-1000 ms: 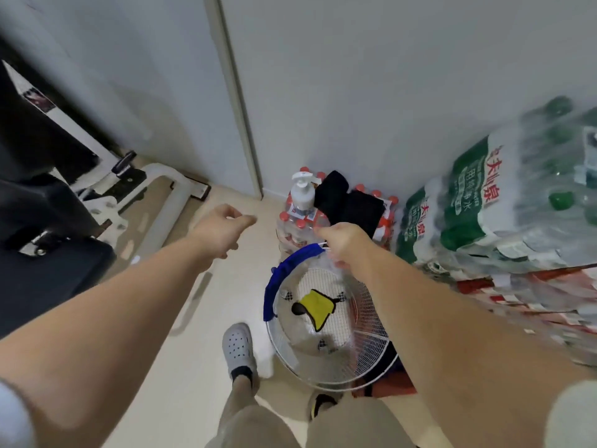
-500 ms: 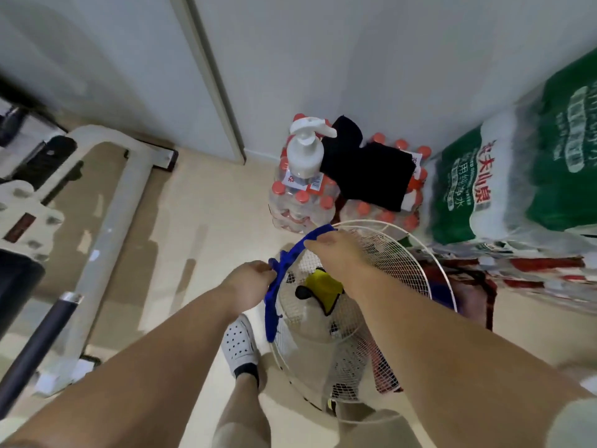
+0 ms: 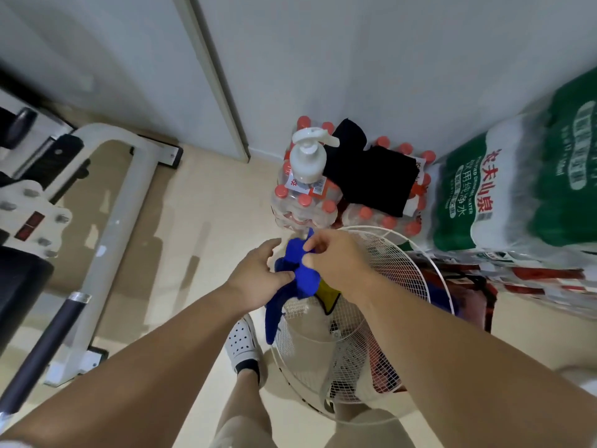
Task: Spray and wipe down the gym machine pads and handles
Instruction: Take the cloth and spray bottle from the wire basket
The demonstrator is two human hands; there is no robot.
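Currently I grip the blue cloth (image 3: 303,276) w/ both hands: L hand (image 3: 258,279) pinches the lower fold, R hand (image 3: 336,263) the top, at the fan guard (image 3: 403,270) rim. Lift clear w/o snagging mesh, fold to a pad, then take the pump bottle (image 3: 307,163) beyond.

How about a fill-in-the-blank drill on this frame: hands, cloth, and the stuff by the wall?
1. The left hand and the right hand both hold a cloth coloured ____.
2. The white wire guard under the hands belongs to a ____.
3. The white pump bottle stands on a pack of water bottles with caps coloured ____.
4. The fabric lying beside the pump bottle is coloured ____.

Missing words: blue; fan; red; black.
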